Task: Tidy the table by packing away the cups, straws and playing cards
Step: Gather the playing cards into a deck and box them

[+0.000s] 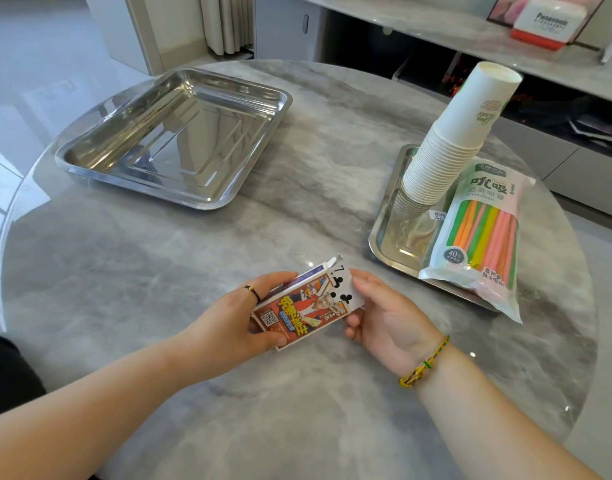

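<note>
Cards (342, 289) half inside open box (297, 313)

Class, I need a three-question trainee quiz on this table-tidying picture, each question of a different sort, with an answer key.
1. True or false: the larger steel tray holds the paper cups.
2. Multiple choice: the straw packet lies (A) flat on the table, (B) partly on the smaller tray, overhanging its near edge, (C) inside the card box.
3. Fill in: the card showing at the box's open end, beside the right hand, is the 7 of ____.

Key: 1 false; 2 B; 3 clubs. The left hand holds the box.
</note>
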### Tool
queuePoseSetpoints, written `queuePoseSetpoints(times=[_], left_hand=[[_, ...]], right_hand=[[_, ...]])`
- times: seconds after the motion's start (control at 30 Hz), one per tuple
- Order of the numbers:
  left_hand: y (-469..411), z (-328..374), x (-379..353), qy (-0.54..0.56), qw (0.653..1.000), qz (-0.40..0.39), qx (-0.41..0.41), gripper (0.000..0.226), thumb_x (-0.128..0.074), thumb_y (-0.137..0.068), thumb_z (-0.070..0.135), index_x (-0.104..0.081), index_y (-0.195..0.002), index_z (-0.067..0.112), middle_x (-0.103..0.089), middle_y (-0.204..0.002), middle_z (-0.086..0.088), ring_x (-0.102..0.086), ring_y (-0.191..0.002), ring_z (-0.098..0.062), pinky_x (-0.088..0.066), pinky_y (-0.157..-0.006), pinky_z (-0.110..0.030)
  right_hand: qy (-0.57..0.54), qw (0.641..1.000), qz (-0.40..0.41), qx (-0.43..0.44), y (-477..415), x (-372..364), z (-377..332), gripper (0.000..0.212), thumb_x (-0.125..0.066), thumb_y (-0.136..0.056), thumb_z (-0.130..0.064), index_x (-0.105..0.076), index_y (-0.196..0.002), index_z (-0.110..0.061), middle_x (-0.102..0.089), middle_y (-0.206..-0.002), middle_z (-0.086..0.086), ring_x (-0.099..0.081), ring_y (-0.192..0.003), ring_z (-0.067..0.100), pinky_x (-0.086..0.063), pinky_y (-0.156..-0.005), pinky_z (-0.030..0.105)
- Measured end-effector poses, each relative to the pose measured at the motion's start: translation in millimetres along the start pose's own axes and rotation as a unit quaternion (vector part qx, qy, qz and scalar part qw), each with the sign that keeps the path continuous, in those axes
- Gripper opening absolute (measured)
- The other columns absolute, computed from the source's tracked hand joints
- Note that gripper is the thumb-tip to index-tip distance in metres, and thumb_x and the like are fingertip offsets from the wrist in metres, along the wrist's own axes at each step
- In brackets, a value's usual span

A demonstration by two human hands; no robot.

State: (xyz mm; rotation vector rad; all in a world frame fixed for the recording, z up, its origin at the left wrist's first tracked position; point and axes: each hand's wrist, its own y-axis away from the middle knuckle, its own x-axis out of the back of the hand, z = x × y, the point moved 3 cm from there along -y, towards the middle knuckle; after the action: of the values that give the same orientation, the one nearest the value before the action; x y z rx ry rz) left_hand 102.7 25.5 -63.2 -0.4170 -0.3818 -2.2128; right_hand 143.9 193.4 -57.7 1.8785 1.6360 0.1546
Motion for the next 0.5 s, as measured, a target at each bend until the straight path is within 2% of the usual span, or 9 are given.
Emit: queuePoseSetpoints(times=[0.13,0.23,0.37,0.5], left_hand=[[0.7,-1.1,0.6,0.027,1.0,-0.001,-0.006,0.067,-0.07,-0.07,-0.003,-0.041,-0.101,0.049,-0.058,-0.101,0.02,-0.058,-0.085,0.015,-0.047,-0.067,-0.004],[1.2,0.0,0.7,0.038,0.999,0.002,-0.013,0.068,-0.07,-0.069,-0.005,-0.043,-0.1,0.048,-0.059,-0.096,0.022,-0.058,-0.082,0.017,-0.046,-0.065,-0.002],[0.5,-1.2,-1.0,0.043,0.999,-0.003,-0.013,0.068,-0.07,-0.07,-0.005,-0.042,-0.102,0.049,-0.06,-0.098,0.021,-0.059,-0.084,0.014,-0.046,-0.065,-0.003],[-0.3,-6.0,-0.1,0.098,0.995,-0.009,0.017,0.066,-0.068,-0.07,-0.009,-0.046,-0.102,0.045,-0.068,-0.09,0.022,-0.064,-0.083,0.005,-0.053,-0.069,-0.014]], right_hand=[[0.039,0.998,-0.038,0.012,2.3,-9.9,6.1,0.014,-0.042,-0.087,-0.015,-0.054,-0.089,-0.021,-0.056,-0.07,-0.002,-0.044,-0.058,0.008,-0.031,-0.049,0.018],[0.047,0.998,-0.047,0.001,3.3,-11.5,7.1,0.015,-0.044,-0.086,-0.017,-0.053,-0.096,-0.021,-0.056,-0.077,0.001,-0.045,-0.063,0.009,-0.032,-0.052,0.02],[0.054,0.998,-0.025,0.004,3.3,-10.0,6.2,0.012,-0.043,-0.089,-0.016,-0.054,-0.089,-0.02,-0.055,-0.073,0.001,-0.046,-0.061,0.01,-0.036,-0.052,0.019],[0.105,0.988,0.045,0.101,3.8,-6.6,-3.3,0.016,-0.048,-0.088,-0.013,-0.056,-0.075,-0.018,-0.06,-0.055,-0.004,-0.051,-0.044,0.005,-0.04,-0.04,0.014]])
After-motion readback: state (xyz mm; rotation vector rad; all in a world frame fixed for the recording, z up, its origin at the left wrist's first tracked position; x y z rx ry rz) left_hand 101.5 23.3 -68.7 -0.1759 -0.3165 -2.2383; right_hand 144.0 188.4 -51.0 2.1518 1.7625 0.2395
